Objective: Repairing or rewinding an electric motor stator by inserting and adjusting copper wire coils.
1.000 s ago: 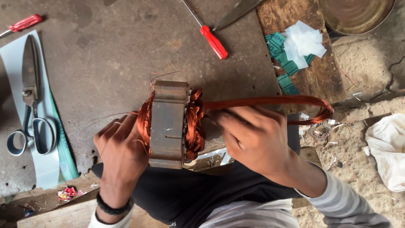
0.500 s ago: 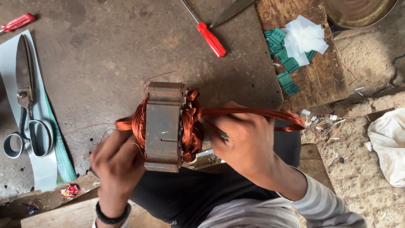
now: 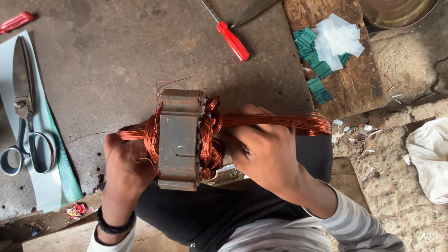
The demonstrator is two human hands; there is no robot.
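My left hand [image 3: 122, 161] and right hand [image 3: 261, 147] were both clamped on the metal motor block [image 3: 179, 140] with copper wire [image 3: 280, 122], above the worktop [image 3: 116, 60].

Sitting in the middle between the left hand [image 3: 122, 161] and the right hand [image 3: 263, 149], the motor core [image 3: 179, 140], with the wire bundle [image 3: 275, 122] sticking out to its right, the scissors [image 3: 23, 112] lying far left, the screwdriver [image 3: 231, 38] lying behind, the cloth [image 3: 429, 158] lying far right.

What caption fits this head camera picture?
Two hands, left hand and right hand, hold a metal motor core wound with copper wire.
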